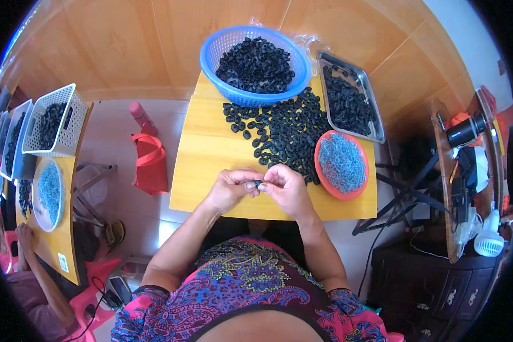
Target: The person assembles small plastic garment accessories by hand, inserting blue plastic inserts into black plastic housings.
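Over the near edge of the yellow table (202, 165), my left hand (228, 189) and my right hand (288, 191) meet with pinched fingers. Between their fingertips is a small black part (257, 183), mostly covered by the fingers. Whether a finer piece is also pinched there is too small to tell. Just beyond my hands lies a loose pile of similar short, round black parts (290, 131). To the right of my right hand stands an orange-red dish (346, 195) heaped with small bluish-silver pieces (342, 162).
A blue basket (208, 51) full of black parts stands at the table's back, beside a metal tray (376, 128) of more. At left, another person's arm (40, 273) rests by a second table with a white basket (71, 134). A red bag (150, 171) sits between.
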Motion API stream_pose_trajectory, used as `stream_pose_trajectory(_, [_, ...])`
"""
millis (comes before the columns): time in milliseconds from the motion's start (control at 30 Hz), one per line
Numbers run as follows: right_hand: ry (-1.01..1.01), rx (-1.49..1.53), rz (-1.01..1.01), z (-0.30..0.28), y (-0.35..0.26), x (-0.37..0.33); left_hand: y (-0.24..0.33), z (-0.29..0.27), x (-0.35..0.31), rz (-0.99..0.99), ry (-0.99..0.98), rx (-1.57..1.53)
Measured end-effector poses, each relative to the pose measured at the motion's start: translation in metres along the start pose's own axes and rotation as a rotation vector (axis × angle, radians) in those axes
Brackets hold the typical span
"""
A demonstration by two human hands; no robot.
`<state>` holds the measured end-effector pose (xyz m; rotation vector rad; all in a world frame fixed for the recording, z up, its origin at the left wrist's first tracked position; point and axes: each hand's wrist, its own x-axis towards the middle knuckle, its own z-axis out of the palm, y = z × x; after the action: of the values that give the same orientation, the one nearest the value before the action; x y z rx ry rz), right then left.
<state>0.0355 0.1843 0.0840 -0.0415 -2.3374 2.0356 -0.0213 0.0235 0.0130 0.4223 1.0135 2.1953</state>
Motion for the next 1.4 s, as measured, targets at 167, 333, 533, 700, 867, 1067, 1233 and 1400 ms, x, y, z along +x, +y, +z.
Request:
stream_pose_trajectory(167, [0.001, -0.267, 0.044, -0.016, 0.003, 0.014, 0.003, -0.002, 0.001, -0.004, 0.040, -0.270])
stream_pose_trajectory(333, [0.080, -0.944, -0.325, -0.023, 0.009, 0.056, 0.010, -0.002, 0.007, 0.076, 0.150, -0.387])
stream_pose_trajectory(533, [-0.163, -1.224, -0.339, -0.016, 0.012, 0.074, 0.008, -0.003, 0.009, 0.088, 0.178, -0.405])
stream_pose_trajectory(700, [-0.194, -1.258, -0.298, -0.007, 0.010, 0.076, 0.006, -0.006, 0.008, 0.088, 0.178, -0.388])
stream_pose_trajectory(867, [-0.168, -1.245, -0.264, -0.010, 0.015, 0.074, 0.003, -0.006, 0.010, 0.097, 0.172, -0.374])
stream_pose_trajectory(1067, [-0.098, -1.217, -0.296, -0.013, 0.020, 0.073, 0.005, -0.005, 0.012, 0.083, 0.172, -0.357])
stream_pose_trajectory(1233, [-0.006, -0.529, -0.109, -0.015, -0.008, 0.054, 0.005, -0.005, 0.009, 0.062, 0.144, -0.341])
stream_pose_trajectory(1400, [-0.110, -0.081, 0.064, -0.006, -0.005, 0.026, 0.006, -0.005, 0.009, 0.046, 0.117, -0.349])
